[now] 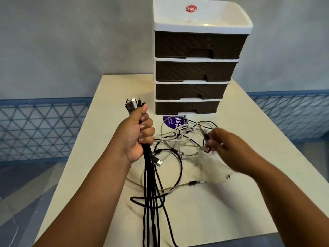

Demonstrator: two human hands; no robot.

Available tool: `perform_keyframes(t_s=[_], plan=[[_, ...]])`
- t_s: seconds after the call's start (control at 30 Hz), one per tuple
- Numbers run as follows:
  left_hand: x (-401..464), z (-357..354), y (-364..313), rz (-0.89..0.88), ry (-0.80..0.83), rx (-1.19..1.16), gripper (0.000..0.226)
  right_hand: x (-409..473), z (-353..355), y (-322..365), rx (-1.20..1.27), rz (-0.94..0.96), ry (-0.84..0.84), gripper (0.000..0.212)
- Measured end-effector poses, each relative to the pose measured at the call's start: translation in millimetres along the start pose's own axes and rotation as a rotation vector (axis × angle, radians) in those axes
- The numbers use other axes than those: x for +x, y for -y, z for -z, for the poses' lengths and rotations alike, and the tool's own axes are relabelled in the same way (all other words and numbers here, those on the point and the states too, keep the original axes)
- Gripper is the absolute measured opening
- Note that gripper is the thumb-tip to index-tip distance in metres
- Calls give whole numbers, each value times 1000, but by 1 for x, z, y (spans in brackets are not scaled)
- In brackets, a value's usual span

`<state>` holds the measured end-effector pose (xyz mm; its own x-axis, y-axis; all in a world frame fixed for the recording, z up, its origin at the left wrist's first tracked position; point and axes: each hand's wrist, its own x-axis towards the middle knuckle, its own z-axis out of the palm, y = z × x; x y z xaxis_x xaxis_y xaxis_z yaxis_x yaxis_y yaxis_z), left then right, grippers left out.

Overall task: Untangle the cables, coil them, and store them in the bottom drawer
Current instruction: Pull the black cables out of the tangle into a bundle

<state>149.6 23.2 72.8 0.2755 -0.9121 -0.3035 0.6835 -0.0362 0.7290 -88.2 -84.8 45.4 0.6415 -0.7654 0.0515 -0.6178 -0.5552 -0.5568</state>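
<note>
My left hand [138, 132] grips a bundle of black cables [151, 189] upright, their metal plugs sticking out above my fist and the cords hanging down to the table. A tangle of white and black cables [179, 139] lies on the table in front of the drawer unit. My right hand [224, 147], blurred, pinches a cable end at the right side of that tangle. The bottom drawer [187, 107] of the white unit with brown drawers is shut.
The drawer unit [201, 25] stands at the back of the cream table [231, 202]. A purple round sticker [173, 122] lies just in front of it. A blue lattice railing [44, 125] runs behind the table on both sides.
</note>
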Motion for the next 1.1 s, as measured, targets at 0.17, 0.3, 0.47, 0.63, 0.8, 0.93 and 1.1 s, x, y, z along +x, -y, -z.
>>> perform_keyframes(t_s=[0.17,0.3,0.47,0.63,0.8,0.93,1.1], plan=[[-3,-9,0,-22,6,12,43,31,58,21,558,49,-213,19],[-5,-18,1,-41,-29,6,41,46,101,61,1156,290,-253,16],[-8,-31,3,-102,-50,-4,37,40,93,95,1397,286,-131,17],[-5,-41,11,-183,-89,16,42,25,12,101,1233,-100,-38,14],[-3,-50,20,-251,-173,101,48,19,-25,101,1026,-45,-59,14],[-4,-59,27,-311,-230,215,27,20,-34,98,880,25,-167,15],[-2,-65,36,-283,-277,245,26,21,-44,95,734,82,-232,9]])
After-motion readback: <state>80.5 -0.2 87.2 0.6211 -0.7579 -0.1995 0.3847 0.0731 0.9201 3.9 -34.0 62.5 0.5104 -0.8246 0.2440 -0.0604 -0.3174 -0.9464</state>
